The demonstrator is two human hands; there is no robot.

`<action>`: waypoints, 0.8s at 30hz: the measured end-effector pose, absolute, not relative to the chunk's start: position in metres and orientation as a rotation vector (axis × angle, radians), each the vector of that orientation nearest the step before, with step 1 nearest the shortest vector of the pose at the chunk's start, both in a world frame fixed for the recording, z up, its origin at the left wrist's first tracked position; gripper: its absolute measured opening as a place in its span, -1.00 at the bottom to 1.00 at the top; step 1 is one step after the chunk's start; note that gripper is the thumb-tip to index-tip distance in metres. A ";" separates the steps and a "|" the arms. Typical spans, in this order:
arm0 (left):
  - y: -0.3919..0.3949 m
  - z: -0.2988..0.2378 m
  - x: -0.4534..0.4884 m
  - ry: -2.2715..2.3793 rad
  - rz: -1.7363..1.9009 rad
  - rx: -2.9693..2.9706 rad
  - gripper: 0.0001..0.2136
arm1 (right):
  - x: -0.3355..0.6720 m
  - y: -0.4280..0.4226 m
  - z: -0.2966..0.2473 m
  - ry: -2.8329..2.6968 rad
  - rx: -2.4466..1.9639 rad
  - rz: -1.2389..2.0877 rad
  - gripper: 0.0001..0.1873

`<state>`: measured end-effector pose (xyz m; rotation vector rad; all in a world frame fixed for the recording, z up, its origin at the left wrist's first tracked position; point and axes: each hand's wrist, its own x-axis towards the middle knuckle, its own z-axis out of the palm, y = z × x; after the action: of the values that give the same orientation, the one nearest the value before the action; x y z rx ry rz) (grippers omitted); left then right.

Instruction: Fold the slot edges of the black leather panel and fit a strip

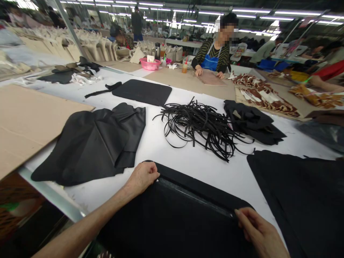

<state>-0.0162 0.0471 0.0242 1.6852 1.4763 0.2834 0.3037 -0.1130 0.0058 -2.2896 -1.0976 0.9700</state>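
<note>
A black leather-like panel lies in front of me at the table's near edge, its lower part hanging toward me. A narrow shiny strip runs across it, below a flat black border. My left hand is closed, thumb and fingers pinching the panel at the strip's left end. At the right end, my right hand pinches the panel edge between thumb and forefinger. Whether the strip is tape or glue I cannot tell. Beyond my hands lies a heap of thin black strips.
Folded black sheets lie left, beside a tan board. More black panels are stacked right. Further back are a black panel, black scraps and a pink basin. Across the table a person in a blue apron handles a brown sheet.
</note>
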 end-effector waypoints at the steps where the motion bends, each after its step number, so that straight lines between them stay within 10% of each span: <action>1: 0.047 0.025 -0.016 1.479 0.273 1.714 -0.88 | 0.303 -0.113 0.005 -1.097 -2.283 0.981 -0.57; 24: 0.051 0.022 -0.014 1.534 0.043 1.996 -0.87 | 0.304 -0.108 0.003 -1.105 -2.236 1.017 -0.60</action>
<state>-0.0143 0.0509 0.0223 1.9956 1.5344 0.0427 0.3038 -0.1079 0.0027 -2.2364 -1.1047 1.0166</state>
